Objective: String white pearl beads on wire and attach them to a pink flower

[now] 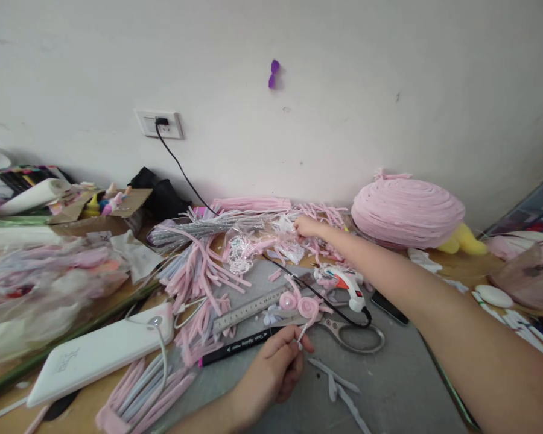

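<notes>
My left hand (pixel 274 367) is closed in a pinch on a short strand of small white beads (pixel 303 331). Just above it, pink fuzzy-stem coils (pixel 306 306) lie on the grey mat, one with a pearl-like bead in its middle. My right hand (pixel 305 228) stretches to the back of the table, its fingers curled at the edge of a clear plastic bag (pixel 248 232). Whatever those fingers hold is hidden. White bead strings (pixel 241 254) lie by the bag. Scissors (pixel 375 339) and a black marker (pixel 238 348) lie close to my left hand.
A white hot glue gun (pixel 355 289) with a black cord lies under my right forearm. A steel ruler (pixel 248 310) crosses the mat. To the left are a white power bank (pixel 104 349) and bundled pink stems (pixel 199 265). A large pink roll (pixel 407 211) stands back right.
</notes>
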Tool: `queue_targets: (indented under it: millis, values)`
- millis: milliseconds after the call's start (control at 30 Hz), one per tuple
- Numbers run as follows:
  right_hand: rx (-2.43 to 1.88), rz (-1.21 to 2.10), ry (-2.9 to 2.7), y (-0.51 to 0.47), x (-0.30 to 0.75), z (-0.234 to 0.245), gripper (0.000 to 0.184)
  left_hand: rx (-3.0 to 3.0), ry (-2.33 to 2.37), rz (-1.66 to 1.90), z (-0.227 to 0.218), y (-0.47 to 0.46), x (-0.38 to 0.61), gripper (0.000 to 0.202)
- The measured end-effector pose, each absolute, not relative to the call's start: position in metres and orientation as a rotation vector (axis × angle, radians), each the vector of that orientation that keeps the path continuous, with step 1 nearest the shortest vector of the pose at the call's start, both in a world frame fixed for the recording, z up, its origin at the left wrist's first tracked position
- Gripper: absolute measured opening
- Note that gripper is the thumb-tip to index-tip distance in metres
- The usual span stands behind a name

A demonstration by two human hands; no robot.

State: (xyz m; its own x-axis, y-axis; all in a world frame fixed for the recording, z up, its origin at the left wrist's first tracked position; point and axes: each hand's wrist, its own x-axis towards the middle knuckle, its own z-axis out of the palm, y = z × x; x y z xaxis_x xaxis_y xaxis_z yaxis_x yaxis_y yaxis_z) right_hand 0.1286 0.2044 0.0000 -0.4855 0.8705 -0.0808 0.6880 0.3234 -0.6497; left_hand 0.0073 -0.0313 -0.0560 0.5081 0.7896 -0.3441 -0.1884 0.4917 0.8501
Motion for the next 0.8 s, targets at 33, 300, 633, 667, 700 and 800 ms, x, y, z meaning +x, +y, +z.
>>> queue_targets:
  millis: [33, 300, 633, 667, 700, 800]
  values:
    - [-1.390, 0.992, -2.212, 0.202, 0.131, 0.005, 0.031, 0.851, 0.825, 0.685, -0.056, -0.031, 0.007, 0.025]
    - [-1.212, 1.562, -1.375, 0.126, 0.156, 0.028, 0.019, 0.865, 0.809, 0.693, -0.056, -0.032, 0.006, 0.019]
    - [-0.973, 2.097, -0.250, -0.007, 0.169, -0.036, 0.012, 0.873, 0.818, 0.687, -0.061, -0.034, 0.005, 0.015]
    - [-1.000, 2.069, -0.254, -0.010, 0.167, -0.042, 0.013, 0.876, 0.822, 0.688, -0.061, -0.034, 0.005, 0.015]
    - [-1.025, 2.042, -0.257, -0.011, 0.166, -0.046, 0.014, 0.879, 0.828, 0.688, -0.061, -0.034, 0.004, 0.015]
    - [-1.052, 1.992, -0.257, -0.012, 0.163, -0.054, 0.012, 0.885, 0.843, 0.678, -0.061, -0.033, 0.004, 0.016]
